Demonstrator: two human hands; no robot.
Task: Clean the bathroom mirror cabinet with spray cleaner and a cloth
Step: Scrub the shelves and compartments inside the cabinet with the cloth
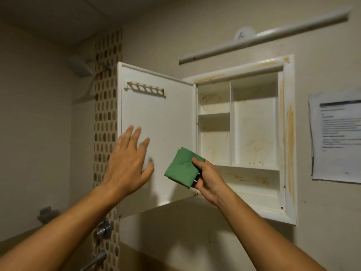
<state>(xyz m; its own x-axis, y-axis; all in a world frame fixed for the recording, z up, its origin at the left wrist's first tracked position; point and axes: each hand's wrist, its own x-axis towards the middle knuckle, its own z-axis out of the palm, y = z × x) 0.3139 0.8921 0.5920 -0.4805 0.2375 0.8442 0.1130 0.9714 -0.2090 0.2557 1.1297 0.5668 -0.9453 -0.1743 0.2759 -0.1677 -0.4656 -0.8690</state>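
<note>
The white wall cabinet stands open, its shelves and frame streaked with orange-brown stains. Its door is swung out to the left, showing the white inner side with a small slotted rack near the top. My left hand is spread with straight fingers at the door's lower left part, at or just in front of its surface. My right hand pinches a folded green cloth in front of the door's lower right corner, next to the hinge side. No spray bottle is in view.
A white tube light hangs above the cabinet. A printed paper sheet is stuck on the wall to the right. To the left are a mosaic tile strip, a shower head and tap fittings.
</note>
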